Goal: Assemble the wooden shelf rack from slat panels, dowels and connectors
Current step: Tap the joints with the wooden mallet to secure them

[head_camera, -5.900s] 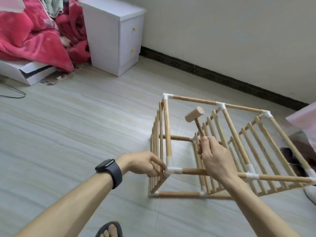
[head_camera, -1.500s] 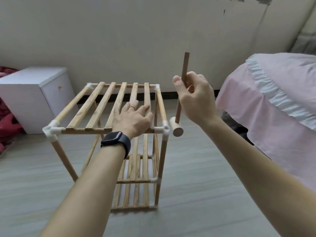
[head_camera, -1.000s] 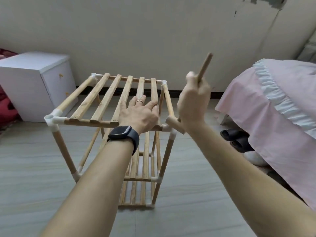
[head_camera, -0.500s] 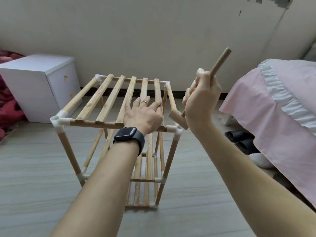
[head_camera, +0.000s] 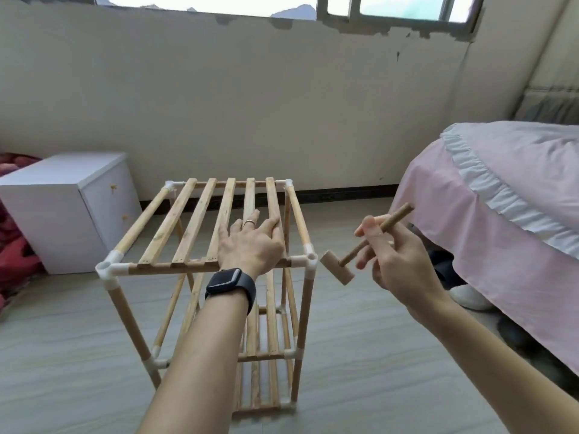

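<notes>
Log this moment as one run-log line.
rack: upright on floor | left hand: flat on top slats | right hand: grips mallet by handle, head beside near-right connector, apart

Left hand [head_camera: 250,245] flat on upright rack [head_camera: 200,233]; right hand [head_camera: 398,261] grips mallet [head_camera: 336,267].

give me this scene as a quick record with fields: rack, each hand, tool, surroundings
rack: wooden shelf rack, upright on the floor, three slat tiers
left hand: flat on the top slats
right hand: grips the mallet by its handle
mallet head: low, beside the front right connector, not touching
surroundings: white cabinet left, pink-covered bed right
</notes>
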